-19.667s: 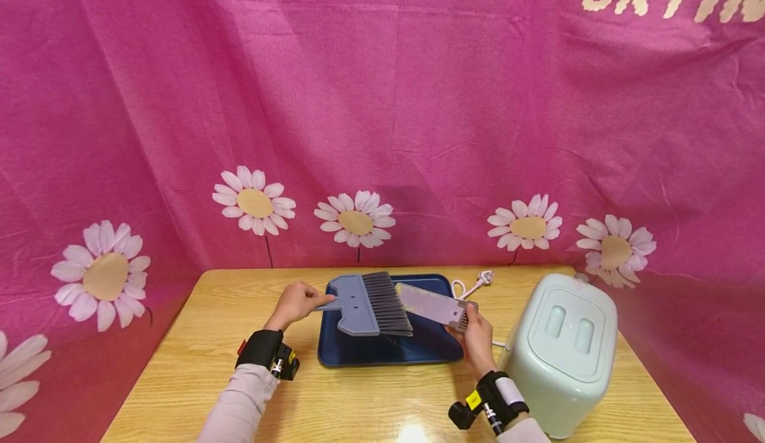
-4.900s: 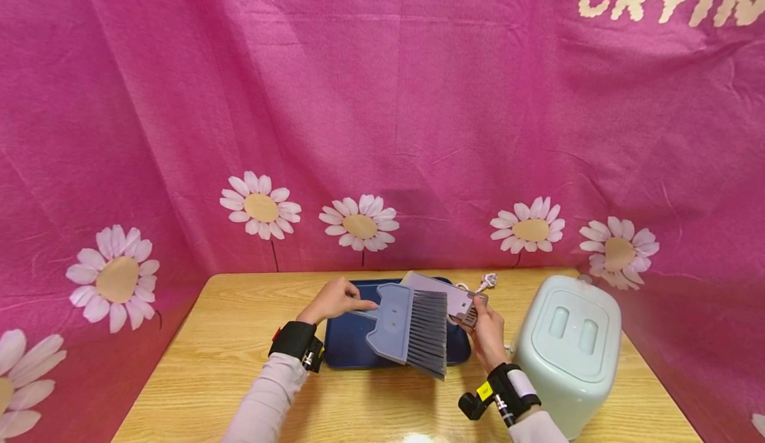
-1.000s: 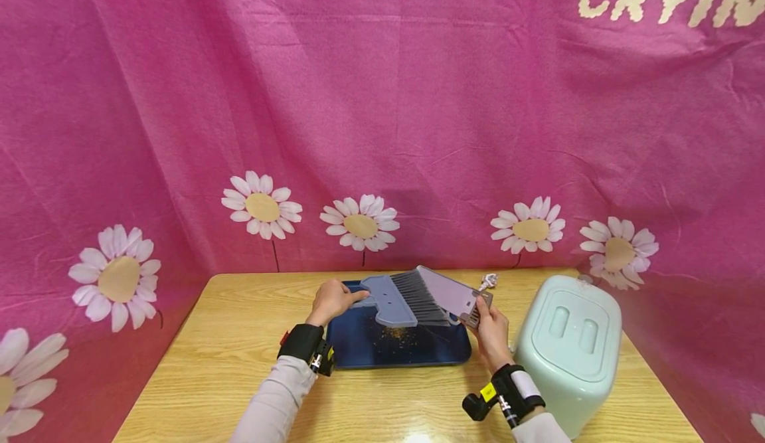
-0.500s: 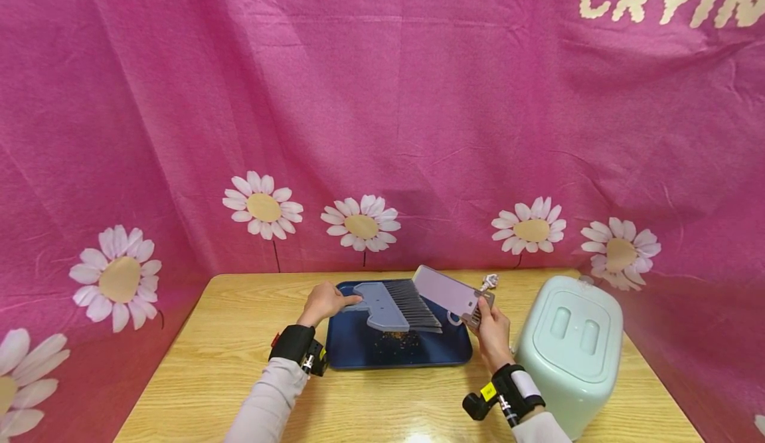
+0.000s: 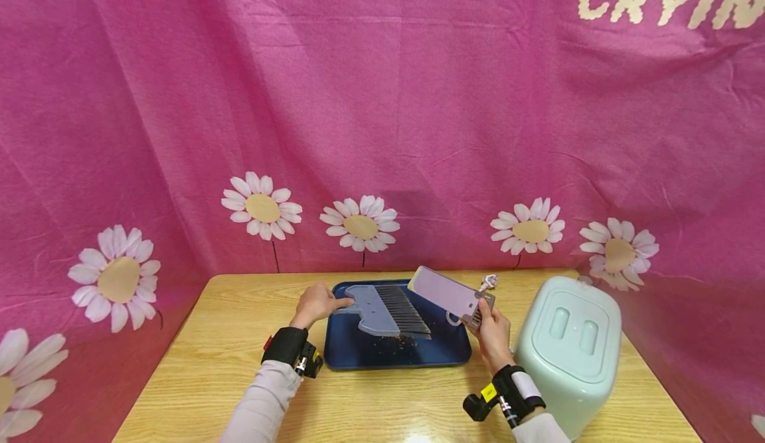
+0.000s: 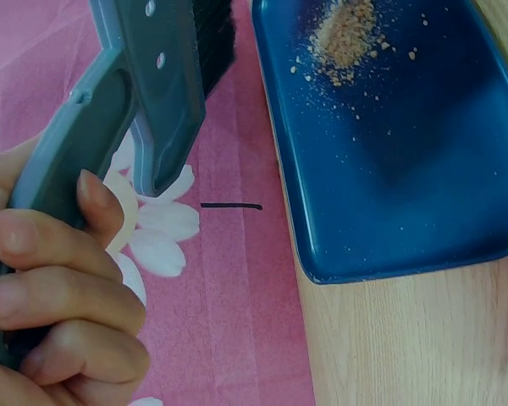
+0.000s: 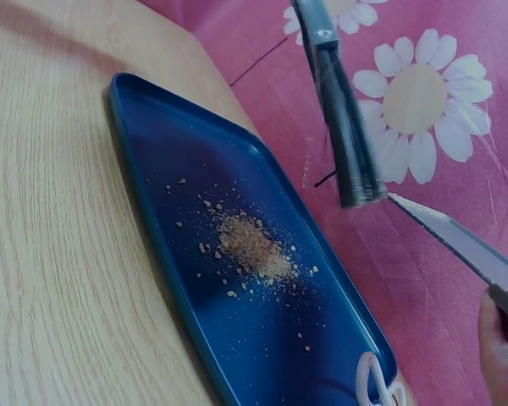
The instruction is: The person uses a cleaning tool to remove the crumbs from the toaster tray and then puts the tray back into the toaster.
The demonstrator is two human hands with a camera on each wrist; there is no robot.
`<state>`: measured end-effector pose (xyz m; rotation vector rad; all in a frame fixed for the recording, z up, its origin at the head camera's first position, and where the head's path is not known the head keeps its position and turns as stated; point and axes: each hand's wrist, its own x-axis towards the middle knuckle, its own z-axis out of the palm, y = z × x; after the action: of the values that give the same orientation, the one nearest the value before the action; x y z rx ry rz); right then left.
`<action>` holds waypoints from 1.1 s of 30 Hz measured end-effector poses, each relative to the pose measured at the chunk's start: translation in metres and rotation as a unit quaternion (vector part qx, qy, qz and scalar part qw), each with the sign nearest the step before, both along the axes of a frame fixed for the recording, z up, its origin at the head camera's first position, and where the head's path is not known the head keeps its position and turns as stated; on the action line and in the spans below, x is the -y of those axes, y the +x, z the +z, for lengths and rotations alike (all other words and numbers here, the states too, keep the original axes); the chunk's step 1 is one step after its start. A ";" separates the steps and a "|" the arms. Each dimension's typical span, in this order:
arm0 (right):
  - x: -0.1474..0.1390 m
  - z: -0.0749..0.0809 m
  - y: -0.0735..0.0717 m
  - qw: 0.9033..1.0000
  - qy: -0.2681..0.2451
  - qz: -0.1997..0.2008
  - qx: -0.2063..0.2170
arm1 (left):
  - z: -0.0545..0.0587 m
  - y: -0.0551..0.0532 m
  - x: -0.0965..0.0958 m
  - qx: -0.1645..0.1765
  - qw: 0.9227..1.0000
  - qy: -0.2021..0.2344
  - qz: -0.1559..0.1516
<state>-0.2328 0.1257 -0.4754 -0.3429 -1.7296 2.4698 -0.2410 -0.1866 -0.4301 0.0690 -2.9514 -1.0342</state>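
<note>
My left hand (image 5: 315,306) grips the handle of a blue-grey hand brush (image 5: 376,311), its dark bristles towards the right. The brush is raised above a dark blue tray (image 5: 340,358). A pile of brown crumbs (image 7: 250,245) lies in the tray, with loose bits scattered round it; in the head view the brush partly covers it. My right hand (image 5: 493,334) pinches the grey slotted end of a flat lilac plate (image 5: 445,293), like a small dustpan. That plate hangs tilted over the tray's back right, a small gap from the bristles in the head view.
A mint-green lidded bin (image 5: 564,356) stands at the table's right, close by my right hand. A white cable with a plug (image 5: 489,282) lies behind the plate. Pink cloth (image 5: 382,131) with daisies hangs behind the wooden table (image 5: 239,303).
Over the last second the brush has moved left and slightly towards me, its bristles leaving the lilac plate. My right hand barely moves. Both hands keep their grips.
</note>
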 end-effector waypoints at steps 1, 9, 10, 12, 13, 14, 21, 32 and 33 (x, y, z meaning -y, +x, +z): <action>0.000 0.000 0.000 1.000 -0.001 0.001 0.000 | 0.000 0.001 0.002 -0.003 1.000 -0.001 -0.002; -0.001 -0.003 0.001 1.000 -0.008 -0.009 -0.007 | 0.002 -0.001 0.007 -0.041 0.996 0.054 -0.057; -0.001 -0.003 0.001 1.000 -0.013 -0.009 -0.010 | 0.002 -0.001 0.005 -0.043 0.995 0.066 -0.068; 0.000 -0.002 0.001 1.000 -0.020 -0.009 -0.016 | 0.000 0.000 0.000 -0.043 0.991 0.084 -0.096; 0.001 -0.002 0.001 1.000 -0.023 -0.008 -0.020 | -0.001 0.000 -0.002 -0.042 0.989 0.090 -0.108; 0.002 -0.002 0.001 0.999 -0.026 -0.008 -0.023 | -0.002 0.000 -0.004 -0.040 0.988 0.091 -0.119; 0.003 -0.003 -0.001 0.999 -0.017 -0.015 -0.023 | -0.011 0.000 -0.007 -0.049 0.988 0.074 -0.129; -0.004 0.001 0.000 1.000 0.001 -0.002 -0.001 | -0.013 0.001 0.000 -0.041 0.996 0.007 -0.074; -0.004 0.001 0.000 1.000 -0.001 -0.001 -0.001 | -0.013 0.000 0.001 -0.045 0.996 0.002 -0.071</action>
<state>-0.2327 0.1296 -0.4748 -0.3433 -1.7255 2.4700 -0.2406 -0.1877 -0.4429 -0.1839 -2.9085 -1.0285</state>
